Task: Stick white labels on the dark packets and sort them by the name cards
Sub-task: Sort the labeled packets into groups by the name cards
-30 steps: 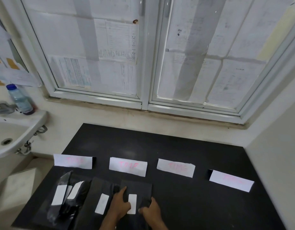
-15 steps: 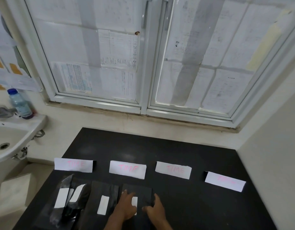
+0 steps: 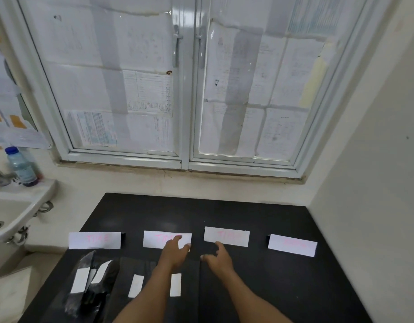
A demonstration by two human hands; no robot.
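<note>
I see the bench [image 3: 248, 213] set against the wall under a window [image 3: 185, 89] whose panes are covered with paper sheets. In a row across its middle lie the first name card [image 3: 94, 240], nearest the left edge, then the second name card [image 3: 154, 238], the third name card [image 3: 227, 236] and the fourth name card [image 3: 292, 244], nearest the right edge and slightly skewed. Their pink lettering is too faint for me to read.

The left hand [image 3: 175, 252] reaches forward, its fingers [image 3: 177, 238] straight over the right end of the second name card and its thumb out to the right. It holds nothing. The right hand [image 3: 219, 258] is just beside it, palm down. Its forefinger stretches to the near edge of the third name card, the other fingers are loosely bent, and it also grips nothing. I cannot tell whether either hand touches a card.

The dark packets lie toward the near left corner, on the near side of the first two cards. The crumpled packets [image 3: 89, 297] sit furthest left and carry a tall label [image 3: 80, 280] and a slanted label [image 3: 101, 275]. Beside them the flat packet [image 3: 124, 276] bears the middle label [image 3: 135, 285]. The last packet [image 3: 189, 287] lies under the left forearm, with its own label [image 3: 175, 284] showing just right of the arm.

Off the left edge is a sink [image 3: 10, 215], with a blue-capped bottle [image 3: 21, 166] on its rim.
</note>
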